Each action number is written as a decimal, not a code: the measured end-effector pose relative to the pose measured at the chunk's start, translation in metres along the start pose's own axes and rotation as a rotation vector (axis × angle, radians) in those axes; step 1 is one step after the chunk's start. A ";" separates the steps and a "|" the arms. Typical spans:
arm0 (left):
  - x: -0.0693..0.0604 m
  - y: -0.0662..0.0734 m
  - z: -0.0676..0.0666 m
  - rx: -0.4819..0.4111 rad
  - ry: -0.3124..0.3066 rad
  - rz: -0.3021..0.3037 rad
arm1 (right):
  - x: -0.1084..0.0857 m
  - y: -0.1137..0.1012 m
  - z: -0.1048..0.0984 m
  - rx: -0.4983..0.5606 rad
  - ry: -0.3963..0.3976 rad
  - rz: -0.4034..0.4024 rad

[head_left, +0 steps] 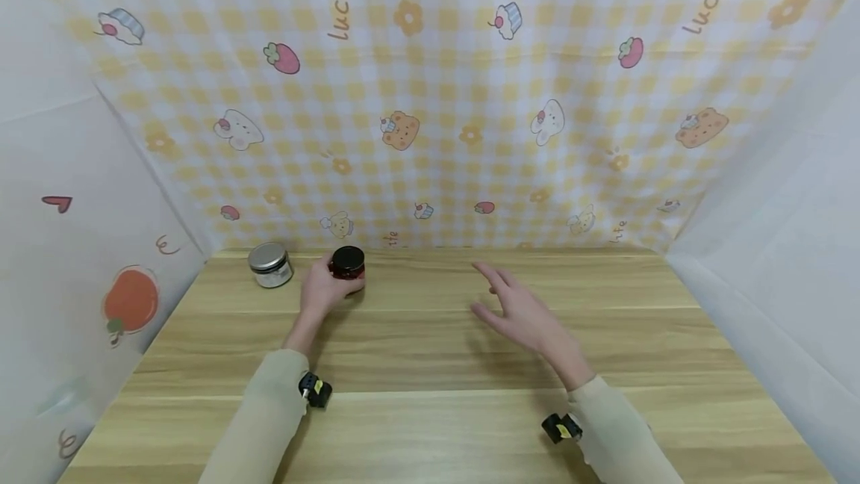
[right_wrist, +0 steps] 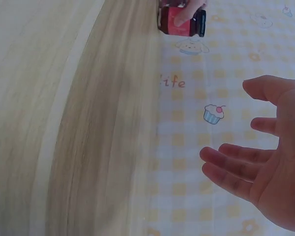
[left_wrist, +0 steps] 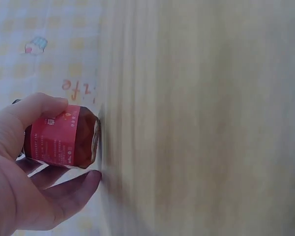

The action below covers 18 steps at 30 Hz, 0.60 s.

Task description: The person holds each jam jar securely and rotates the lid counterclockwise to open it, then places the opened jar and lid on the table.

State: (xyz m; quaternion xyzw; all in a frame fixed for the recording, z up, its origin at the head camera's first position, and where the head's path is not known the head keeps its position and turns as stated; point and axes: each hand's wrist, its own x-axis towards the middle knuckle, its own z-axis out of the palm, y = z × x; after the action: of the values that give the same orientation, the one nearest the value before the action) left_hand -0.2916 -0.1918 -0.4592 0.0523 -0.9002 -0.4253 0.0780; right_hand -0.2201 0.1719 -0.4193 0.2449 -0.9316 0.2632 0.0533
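A jam jar (head_left: 348, 261) with a black lid and a red label stands upright toward the back left of the table. My left hand (head_left: 323, 288) grips it from the side, thumb on the near side. In the left wrist view the jar's red label (left_wrist: 54, 135) and dark contents show between thumb and fingers. To the left of that hand is a round silver tin (head_left: 270, 265) with a metal lid. My right hand (head_left: 520, 312) hovers over the table on the right, fingers spread apart and holding nothing.
The wooden table (head_left: 430, 424) reaches back to a yellow checked cloth (head_left: 443, 81) that hangs behind it. White cloth walls (head_left: 87, 193) border the left and right sides. A small black camera is strapped to each wrist.
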 end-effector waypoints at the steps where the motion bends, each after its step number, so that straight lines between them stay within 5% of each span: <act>1: -0.001 0.002 0.001 -0.011 -0.004 0.010 | 0.001 -0.001 0.000 -0.002 -0.001 -0.005; 18: -0.041 0.065 0.014 -0.116 -0.026 0.214 | 0.018 -0.027 0.002 -0.032 0.010 -0.095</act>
State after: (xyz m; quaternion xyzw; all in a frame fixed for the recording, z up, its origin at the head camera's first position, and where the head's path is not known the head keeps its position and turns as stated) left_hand -0.2559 -0.1334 -0.4217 -0.0540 -0.8753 -0.4667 0.1141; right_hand -0.2229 0.1432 -0.4040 0.2867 -0.9227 0.2470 0.0743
